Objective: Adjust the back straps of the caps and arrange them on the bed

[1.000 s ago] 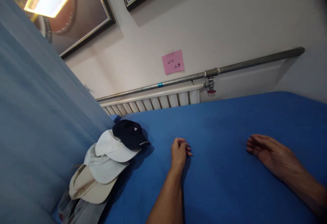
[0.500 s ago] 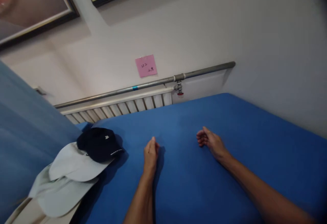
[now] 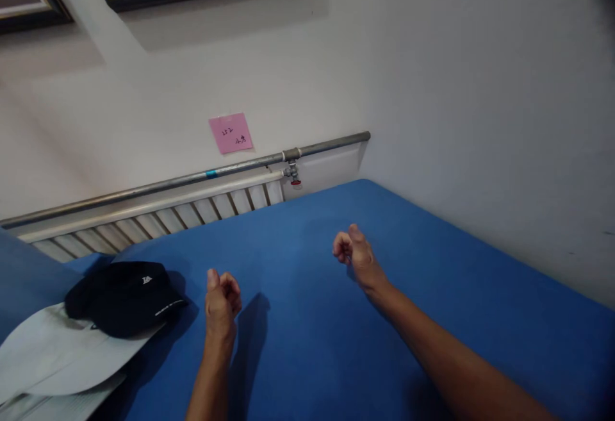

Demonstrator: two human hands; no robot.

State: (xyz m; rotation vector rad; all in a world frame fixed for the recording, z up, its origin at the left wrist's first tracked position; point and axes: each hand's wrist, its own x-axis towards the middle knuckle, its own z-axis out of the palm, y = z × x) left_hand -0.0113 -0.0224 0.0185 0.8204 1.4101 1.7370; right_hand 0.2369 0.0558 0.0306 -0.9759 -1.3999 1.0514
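My left hand [image 3: 220,302] is raised a little above the blue sheet [image 3: 336,344], fingers curled into a loose fist with nothing visible in it. My right hand [image 3: 354,253] hovers further back over the sheet, also curled shut and holding nothing. A black cap [image 3: 122,296] lies to the left of my left hand, stacked on a white cap [image 3: 52,363] that runs off the lower left edge.
The blue-covered surface fills the lower frame and meets white walls at the back and right. A radiator [image 3: 158,219] and a metal pipe [image 3: 192,177] with a red valve run along the back wall. A pink note [image 3: 230,132] and framed pictures hang above.
The view has swung right, shifting the caps to the left edge. Both hands lifted off the sheet and curled into fists; the right hand moved inward toward the left.
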